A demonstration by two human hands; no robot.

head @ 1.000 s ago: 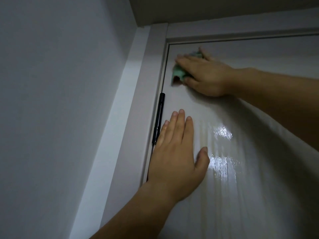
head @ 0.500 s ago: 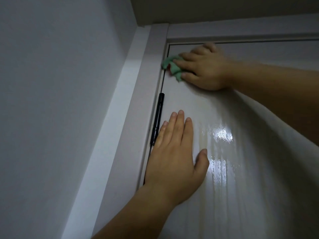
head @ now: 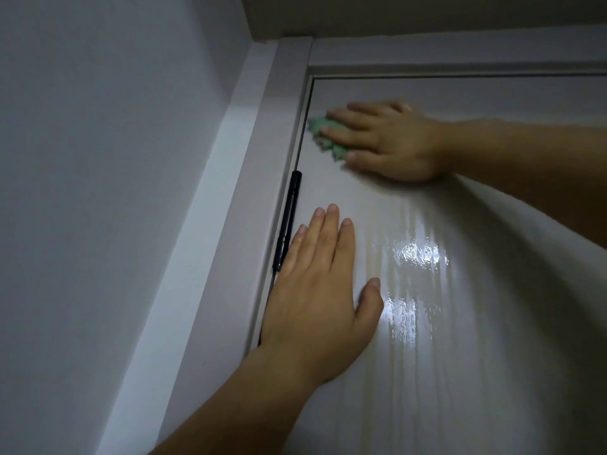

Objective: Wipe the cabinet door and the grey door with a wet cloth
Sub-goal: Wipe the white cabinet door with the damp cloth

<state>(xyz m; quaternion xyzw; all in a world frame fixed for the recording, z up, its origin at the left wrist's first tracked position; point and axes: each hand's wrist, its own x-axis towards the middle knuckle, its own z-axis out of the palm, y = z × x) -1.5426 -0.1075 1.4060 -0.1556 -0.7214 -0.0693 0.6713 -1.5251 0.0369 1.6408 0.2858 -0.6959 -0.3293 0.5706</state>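
Observation:
The grey door (head: 443, 323) fills the right of the view, its surface glossy with wet streaks. My right hand (head: 391, 139) presses a green cloth (head: 323, 134) flat against the door near its top left corner; most of the cloth is hidden under my fingers. My left hand (head: 318, 290) lies flat on the door lower down, fingers together, palm against the surface, beside the hinge. It holds nothing.
A black hinge (head: 287, 221) runs along the door's left edge. The pale door frame (head: 262, 178) borders the door on the left and top. A plain wall (head: 98, 159) stands to the left, and the ceiling (head: 427, 11) is just above.
My right hand with the cloth went up into the top left corner, then came down and slightly right along the door's edge. My left hand stayed flat in place.

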